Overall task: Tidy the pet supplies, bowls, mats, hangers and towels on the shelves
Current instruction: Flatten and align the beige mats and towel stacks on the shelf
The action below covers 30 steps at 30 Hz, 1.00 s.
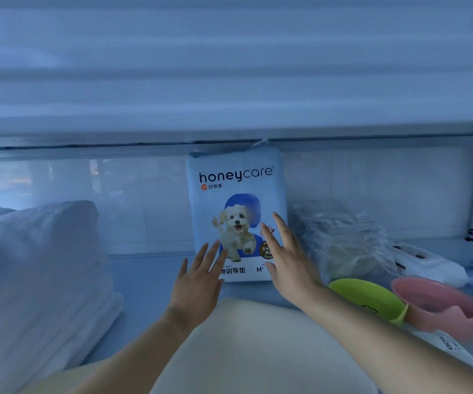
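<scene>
On the far left of the shelf [150, 275] I see a stack of folded white towels [39, 268], squared up and pushed to the side, which leaves the middle free for working. My left hand [197, 285] hovers low in front of the pack of honeycare pet training pads [236, 200], fingers spread apart and holding nothing. That pack stands upright against the tiled back wall, label facing me, so I judge it is being steadied to stay on end. My right hand [286, 257] is open too, fingers splayed beside the pack's right edge; whether it touches I cannot tell. Right of it slumps a crinkled clear plastic bag [343, 240], and nearer me sit a green bowl [369, 300] and a tilted pink bowl [440, 305] side by side, not yet nested
</scene>
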Available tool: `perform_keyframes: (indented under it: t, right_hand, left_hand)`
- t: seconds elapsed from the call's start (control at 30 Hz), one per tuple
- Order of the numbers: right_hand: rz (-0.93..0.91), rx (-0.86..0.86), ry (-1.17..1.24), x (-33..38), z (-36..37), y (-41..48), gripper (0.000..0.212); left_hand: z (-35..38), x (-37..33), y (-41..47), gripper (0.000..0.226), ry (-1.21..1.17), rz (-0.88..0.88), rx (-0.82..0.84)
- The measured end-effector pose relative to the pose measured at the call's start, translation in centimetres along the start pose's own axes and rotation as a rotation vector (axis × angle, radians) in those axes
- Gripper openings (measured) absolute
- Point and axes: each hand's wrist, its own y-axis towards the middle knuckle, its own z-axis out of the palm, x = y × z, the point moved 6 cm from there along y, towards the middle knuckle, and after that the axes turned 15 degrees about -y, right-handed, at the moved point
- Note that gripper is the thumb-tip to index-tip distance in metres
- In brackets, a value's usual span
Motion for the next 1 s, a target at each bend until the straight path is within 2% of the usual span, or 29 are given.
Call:
perform_keyframes:
  t: [0.17,0.47,0.73,0.83,0.93,1.0]
  right_hand:
    - [-0.011,0.103,0.012,0.3,1.2,-0.5,0.073]
    - [0.016,0.245,0.010,0.0,2.8,-0.6,0.066]
    - [-0.022,0.421,0.045,0.6,3.9,-2.0,0.060]
    - [-0.025,0.537,0.022,1.1,4.7,-3.0,0.051]
    - [-0.003,0.595,0.017,1.6,5.0,-4.0,0.024]
    - [-0.007,0.609,0.019,2.1,4.8,-4.6,0.028]
  left_hand:
    - [0.8,0.2,-0.4,0.060,-0.113,-0.081,0.034]
    - [0.8,0.9,-0.2,0.054,-0.217,-0.106,0.081]
    - [2.1,1.6,-2.7,0.051,-0.274,-0.229,0.398]
    - [2.4,1.9,-3.7,0.047,-0.283,-0.274,0.473]
    - [2.2,1.9,-4.6,0.044,-0.283,-0.263,0.473]
    - [1.8,1.8,-5.3,0.043,-0.287,-0.270,0.463]
